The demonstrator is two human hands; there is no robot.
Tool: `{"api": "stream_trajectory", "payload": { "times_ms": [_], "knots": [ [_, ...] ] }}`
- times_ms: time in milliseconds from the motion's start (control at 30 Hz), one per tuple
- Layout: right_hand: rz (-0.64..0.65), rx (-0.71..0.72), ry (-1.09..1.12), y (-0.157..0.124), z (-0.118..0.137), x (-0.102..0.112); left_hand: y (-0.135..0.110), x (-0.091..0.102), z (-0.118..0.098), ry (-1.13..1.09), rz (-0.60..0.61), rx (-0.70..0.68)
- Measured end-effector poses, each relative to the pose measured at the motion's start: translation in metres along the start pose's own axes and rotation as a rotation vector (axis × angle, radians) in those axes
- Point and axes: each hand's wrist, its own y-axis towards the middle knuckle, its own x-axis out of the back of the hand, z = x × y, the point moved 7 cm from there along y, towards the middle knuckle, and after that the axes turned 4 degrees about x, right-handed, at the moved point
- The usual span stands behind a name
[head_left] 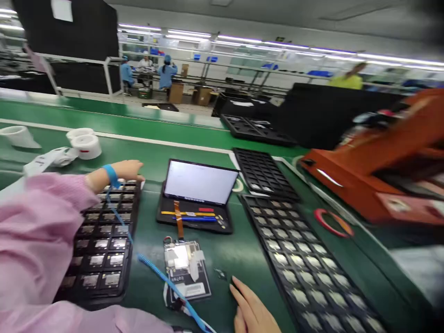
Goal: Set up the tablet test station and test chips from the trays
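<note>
My left hand (126, 170), with a blue wrist strap (111, 175), reaches over the far end of a black tray (130, 259) of small metallic parts. Its thumb and fingertips are apart, and I see nothing between them. My right hand (255, 307) rests low on the green mat with its fingers stretched out. Just left of its fingertips lies a small dark piece (220, 274). Between my hands is a flat circuit assembly (187, 270) with white labels. An orange flex cable (178, 219) runs from it to a propped-up lit screen (201, 181).
A second black tray (287, 245) of light parts lies at right, with a black slotted tray (263, 171) behind it. Further right are a red tape roll (333, 223) and an orange machine (367, 171). White rolls (86, 145) stand at left. A blue coiled cord (159, 273) crosses the mat.
</note>
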Motion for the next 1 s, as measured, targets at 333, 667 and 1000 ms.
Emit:
{"api": "stream_trajectory", "payload": {
  "times_ms": [333,667,1000],
  "knots": [
    [0.078,-0.06,0.146,0.04,0.015,0.054,-0.18,-0.029,-0.099,-0.009,-0.105,-0.387],
    [0.427,-0.462,-0.007,0.098,-0.148,0.043,-0.236,-0.175,-0.091,0.091,-0.302,-0.258],
    [0.482,-0.436,0.211,0.099,-0.146,-0.007,-0.242,-0.191,-0.123,-0.006,-0.402,-0.094]
  ]
}}
